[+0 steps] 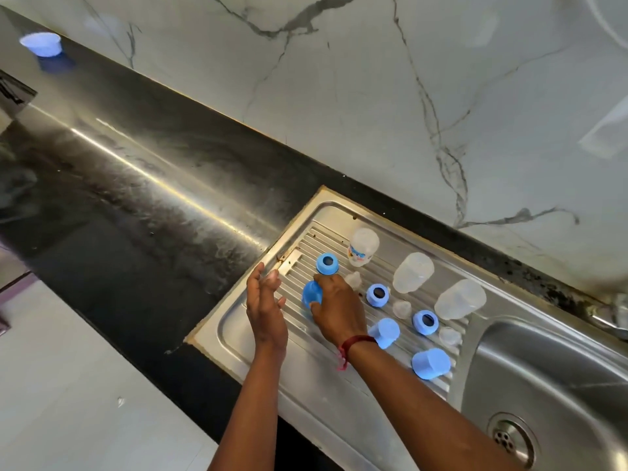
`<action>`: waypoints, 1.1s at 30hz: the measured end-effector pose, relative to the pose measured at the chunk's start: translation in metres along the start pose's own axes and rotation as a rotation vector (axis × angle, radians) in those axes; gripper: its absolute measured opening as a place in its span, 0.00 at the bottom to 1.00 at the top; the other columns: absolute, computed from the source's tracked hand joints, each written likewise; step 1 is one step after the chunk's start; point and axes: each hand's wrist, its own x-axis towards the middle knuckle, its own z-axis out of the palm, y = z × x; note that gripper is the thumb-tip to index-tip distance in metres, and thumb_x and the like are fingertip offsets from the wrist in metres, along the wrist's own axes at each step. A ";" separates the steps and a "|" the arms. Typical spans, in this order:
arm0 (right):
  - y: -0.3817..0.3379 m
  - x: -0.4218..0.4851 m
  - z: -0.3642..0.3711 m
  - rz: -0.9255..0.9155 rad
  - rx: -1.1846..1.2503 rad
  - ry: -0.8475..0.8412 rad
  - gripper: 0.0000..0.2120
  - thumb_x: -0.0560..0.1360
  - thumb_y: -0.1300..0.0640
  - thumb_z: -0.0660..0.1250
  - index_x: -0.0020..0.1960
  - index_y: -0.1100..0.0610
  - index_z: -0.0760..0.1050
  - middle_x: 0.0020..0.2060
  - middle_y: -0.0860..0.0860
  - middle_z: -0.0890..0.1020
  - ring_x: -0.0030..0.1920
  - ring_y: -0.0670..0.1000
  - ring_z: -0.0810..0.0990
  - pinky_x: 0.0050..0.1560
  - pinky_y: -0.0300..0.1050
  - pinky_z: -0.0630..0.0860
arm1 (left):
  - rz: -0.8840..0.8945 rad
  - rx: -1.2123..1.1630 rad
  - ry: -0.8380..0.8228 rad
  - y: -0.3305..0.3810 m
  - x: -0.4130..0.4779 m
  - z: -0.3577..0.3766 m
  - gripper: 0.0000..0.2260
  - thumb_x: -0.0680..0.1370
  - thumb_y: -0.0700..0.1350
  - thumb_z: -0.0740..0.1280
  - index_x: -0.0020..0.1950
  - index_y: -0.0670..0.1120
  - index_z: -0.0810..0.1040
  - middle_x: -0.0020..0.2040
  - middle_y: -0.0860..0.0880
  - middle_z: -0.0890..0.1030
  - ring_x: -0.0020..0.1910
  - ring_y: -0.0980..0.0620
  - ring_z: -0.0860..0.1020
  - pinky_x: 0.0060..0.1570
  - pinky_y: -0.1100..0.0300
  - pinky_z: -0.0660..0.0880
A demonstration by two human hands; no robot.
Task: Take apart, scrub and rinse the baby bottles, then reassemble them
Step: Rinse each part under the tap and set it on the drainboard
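Baby bottle parts lie spread on the ribbed steel drainboard (pixel 258 338). Three clear bottle bodies stand mouth-down: one with a printed label (pixel 363 247), a second (pixel 413 272), a third (pixel 460 299). Three blue screw rings (pixel 327 263) (pixel 377 295) (pixel 425 322) and clear teats (pixel 353 279) (pixel 401 308) (pixel 449 335) lie between them. Two blue caps (pixel 385 332) (pixel 430 363) sit nearer me. My right hand (pixel 336 309) grips a third blue cap (pixel 311 295) on the drainboard. My left hand (pixel 266 305) hovers beside it with fingers relaxed and holds nothing.
The sink basin (pixel 530 379) with its drain (pixel 511 440) lies to the right; part of a tap (pixel 611 321) shows at the right edge. Black stone counter (pixel 136 185) stretches left, with a small white-blue bowl (pixel 41 44) far away. A marble wall rises behind.
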 end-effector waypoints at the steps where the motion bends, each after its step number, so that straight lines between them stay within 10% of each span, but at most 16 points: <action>1: 0.000 0.001 0.002 0.006 -0.009 -0.001 0.23 0.77 0.59 0.67 0.72 0.54 0.70 0.66 0.54 0.75 0.63 0.56 0.77 0.61 0.50 0.76 | -0.001 0.004 -0.004 0.000 0.000 0.000 0.29 0.72 0.58 0.61 0.72 0.51 0.70 0.67 0.45 0.77 0.66 0.49 0.75 0.68 0.44 0.70; 21: 0.009 -0.005 -0.015 0.045 0.015 0.042 0.27 0.78 0.59 0.67 0.75 0.52 0.64 0.67 0.54 0.74 0.64 0.54 0.75 0.62 0.46 0.73 | 0.073 0.119 -0.121 -0.003 -0.008 0.010 0.29 0.73 0.62 0.61 0.72 0.52 0.69 0.67 0.49 0.77 0.64 0.51 0.77 0.58 0.58 0.74; 29: 0.018 -0.038 -0.067 -0.006 0.188 0.319 0.20 0.76 0.53 0.71 0.67 0.53 0.75 0.62 0.53 0.80 0.58 0.53 0.80 0.62 0.52 0.77 | 0.237 0.276 -0.275 0.012 -0.033 0.050 0.11 0.81 0.43 0.67 0.62 0.55 0.75 0.56 0.58 0.80 0.56 0.58 0.80 0.50 0.70 0.76; 33: 0.048 -0.073 -0.108 0.014 0.240 0.434 0.16 0.75 0.55 0.71 0.63 0.55 0.78 0.56 0.51 0.83 0.52 0.50 0.82 0.56 0.47 0.80 | 0.290 0.300 -0.432 0.008 -0.065 0.088 0.11 0.80 0.41 0.67 0.61 0.52 0.76 0.59 0.50 0.82 0.59 0.50 0.81 0.59 0.54 0.79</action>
